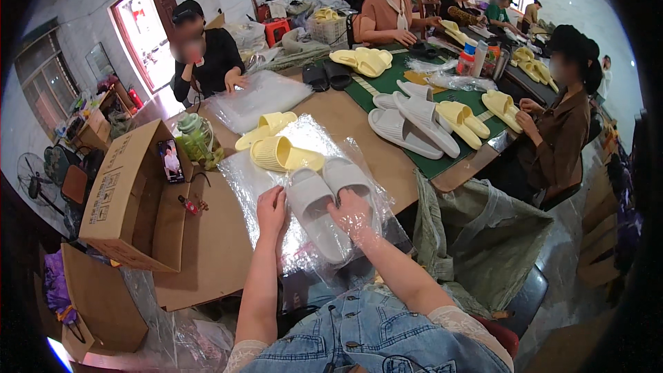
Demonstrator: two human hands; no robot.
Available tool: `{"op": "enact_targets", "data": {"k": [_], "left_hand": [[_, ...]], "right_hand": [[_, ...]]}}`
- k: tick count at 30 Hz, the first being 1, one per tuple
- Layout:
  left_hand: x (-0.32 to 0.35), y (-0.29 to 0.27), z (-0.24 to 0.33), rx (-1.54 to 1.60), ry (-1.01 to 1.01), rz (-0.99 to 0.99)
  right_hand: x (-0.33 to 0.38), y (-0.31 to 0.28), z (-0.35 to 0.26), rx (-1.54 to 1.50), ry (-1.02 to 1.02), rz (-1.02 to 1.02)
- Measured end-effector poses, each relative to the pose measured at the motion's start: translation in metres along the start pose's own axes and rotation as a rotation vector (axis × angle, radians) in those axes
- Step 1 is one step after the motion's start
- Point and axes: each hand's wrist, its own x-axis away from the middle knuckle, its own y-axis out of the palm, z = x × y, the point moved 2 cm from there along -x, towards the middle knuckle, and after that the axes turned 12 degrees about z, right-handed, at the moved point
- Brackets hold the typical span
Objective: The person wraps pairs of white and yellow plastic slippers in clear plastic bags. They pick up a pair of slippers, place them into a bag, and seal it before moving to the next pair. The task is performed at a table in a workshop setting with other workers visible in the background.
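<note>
A pair of grey slippers (319, 217) lies in front of me, toes away, on a stack of clear plastic bags (242, 179). My right hand (351, 213) grips the slippers near their straps, its fingers bent around the inner edges. Shiny clear film covers this hand and wrist, so the hand appears to be inside a clear plastic bag (383, 200) with the slippers. Left of the slippers, my left hand (271, 208) has its fingers curled together at the bag's edge; its fingertips are partly hidden. Just beyond lie yellow slippers (286, 155), one overlapping the other.
An open cardboard box (131, 200) with a phone (171, 161) stands at left, beside a green jug (197, 139). More grey slippers (414, 124) and yellow slippers (461, 123) lie on the green mat (359, 97). A sack (476, 235) hangs at right. Several co-workers sit around.
</note>
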Motion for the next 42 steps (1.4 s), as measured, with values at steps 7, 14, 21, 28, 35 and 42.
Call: {"op": "enact_targets", "data": {"k": [7, 14, 21, 28, 35, 42], "left_hand": [[-0.0001, -0.0004, 0.0008, -0.035, 0.018, 0.002], [0.0009, 0.0003, -0.0008, -0.027, 0.017, 0.008], [0.0017, -0.0030, 0.0057, -0.046, 0.015, 0.006], [0.0012, -0.0021, 0.0046, -0.041, 0.018, 0.020], [0.0004, -0.0017, 0.0058, -0.040, -0.004, 0.004], [0.0010, -0.0009, 0.0024, -0.022, 0.005, 0.010]], "right_hand": [[-0.0004, -0.0042, -0.0036, -0.023, -0.030, 0.033], [0.0008, -0.0004, -0.0004, -0.053, -0.046, 0.077], [0.0003, 0.0034, 0.0013, -0.045, -0.061, 0.083], [0.0014, -0.0012, -0.0015, -0.065, -0.062, 0.101], [0.0005, -0.0012, -0.0006, -0.044, -0.047, 0.077], [0.0008, -0.0035, -0.0009, -0.087, -0.064, 0.053]]}}
